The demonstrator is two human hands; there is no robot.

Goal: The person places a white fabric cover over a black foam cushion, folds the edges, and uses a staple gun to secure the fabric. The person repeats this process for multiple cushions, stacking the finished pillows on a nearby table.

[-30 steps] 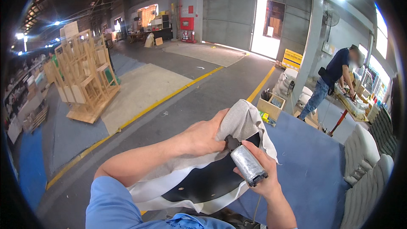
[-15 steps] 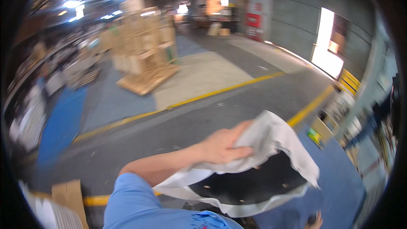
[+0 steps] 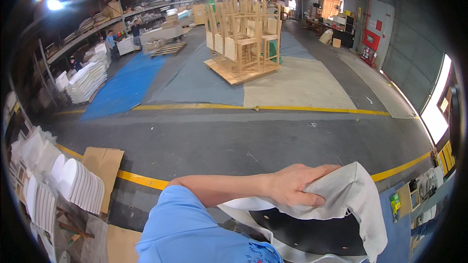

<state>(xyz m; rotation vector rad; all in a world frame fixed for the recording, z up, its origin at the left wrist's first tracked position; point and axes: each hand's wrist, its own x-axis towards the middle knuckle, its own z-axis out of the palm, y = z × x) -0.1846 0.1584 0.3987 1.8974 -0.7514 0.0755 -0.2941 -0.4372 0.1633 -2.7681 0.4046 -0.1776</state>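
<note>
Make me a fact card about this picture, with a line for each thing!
Left hand: gripping grey fabric
Right hand: not in view
Black panel: small pale spots, pale cloth around it
Sleeve: light blue
Floor: dark grey, yellow lines
Ahead: wooden chair frames piled on a board
Lower left: stacked white rounded pieces

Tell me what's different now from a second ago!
The right hand drew back from the grey fabric cover and dropped out of view; whether it kept the silver, boxy metal tool cannot be seen. The head camera turned left, so the stack of pale wooden chair frames now shows farther right. The left hand still grips the cover at the edge of the black curved panel.
</note>
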